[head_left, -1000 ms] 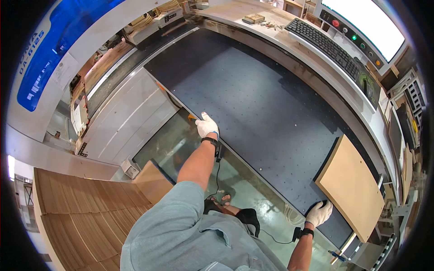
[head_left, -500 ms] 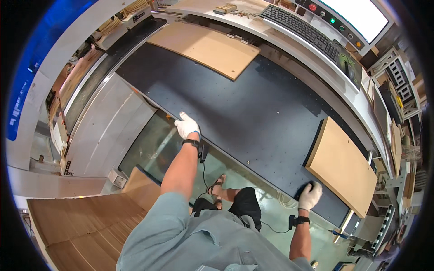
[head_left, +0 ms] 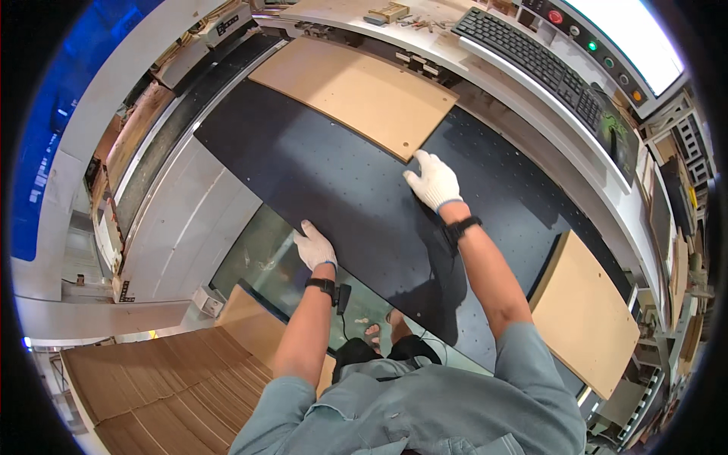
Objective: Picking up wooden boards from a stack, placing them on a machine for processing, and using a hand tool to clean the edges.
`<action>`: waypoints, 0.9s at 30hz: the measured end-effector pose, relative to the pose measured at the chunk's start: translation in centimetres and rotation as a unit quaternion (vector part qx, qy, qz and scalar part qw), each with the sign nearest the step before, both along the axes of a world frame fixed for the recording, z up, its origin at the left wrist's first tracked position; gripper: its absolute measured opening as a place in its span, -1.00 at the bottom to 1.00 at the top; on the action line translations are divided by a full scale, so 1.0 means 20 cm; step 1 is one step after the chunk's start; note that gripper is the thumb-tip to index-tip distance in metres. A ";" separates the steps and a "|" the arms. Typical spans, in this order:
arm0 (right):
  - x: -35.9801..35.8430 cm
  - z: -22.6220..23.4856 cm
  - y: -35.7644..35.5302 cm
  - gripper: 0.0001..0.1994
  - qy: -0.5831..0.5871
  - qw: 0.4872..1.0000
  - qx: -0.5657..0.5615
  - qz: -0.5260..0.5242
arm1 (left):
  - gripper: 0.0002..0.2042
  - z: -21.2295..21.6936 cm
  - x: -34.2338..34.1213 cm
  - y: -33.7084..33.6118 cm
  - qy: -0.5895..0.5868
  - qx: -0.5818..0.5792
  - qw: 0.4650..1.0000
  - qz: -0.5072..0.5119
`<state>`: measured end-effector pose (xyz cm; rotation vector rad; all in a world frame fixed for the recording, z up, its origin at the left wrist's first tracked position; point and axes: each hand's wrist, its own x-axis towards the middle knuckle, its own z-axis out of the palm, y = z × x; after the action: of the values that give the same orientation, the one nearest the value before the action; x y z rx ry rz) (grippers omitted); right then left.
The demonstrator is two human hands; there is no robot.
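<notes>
Dark and dotted with small marks, the worktop (head_left: 349, 205) is stretching diagonally before you, and a pale counter (head_left: 334, 10) is running along its far side. On that far side you are facing a black keyboard (head_left: 523, 64), a bright screen (head_left: 641, 42) and a small wooden block (head_left: 390, 11).

Your right hand (head_left: 431, 180), in a white glove, is reaching over the worktop with its thumb standing apart from the fingers. Its fingertips are pointing at the near right corner of a long tan board (head_left: 353, 91); whether they are touching it, you cannot tell from this angle. That board is lying flat along the far left part of the worktop, showing dark holes near its right end.

Your left hand (head_left: 315, 249), also gloved, is resting at the worktop's near edge, fingers slightly parted; whether it is gripping that edge cannot be told.

Another tan board (head_left: 588, 315) is lying at the right end, beyond your right sleeve (head_left: 535, 371). At lower left, a brown stack (head_left: 163, 387) is standing above the greenish floor (head_left: 254, 246).
</notes>
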<state>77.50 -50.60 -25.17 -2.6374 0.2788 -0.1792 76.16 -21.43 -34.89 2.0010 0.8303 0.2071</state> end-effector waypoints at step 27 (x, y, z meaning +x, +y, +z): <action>-1.40 -0.22 0.81 -0.61 0.269 0.853 0.430 0.125 | -0.54 -0.09 -0.53 0.49 0.050 -0.654 0.701 -0.279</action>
<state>49.42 -34.47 -29.52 -1.7370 0.1372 0.6429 65.62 -11.68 -36.72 0.7674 0.1847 -0.6957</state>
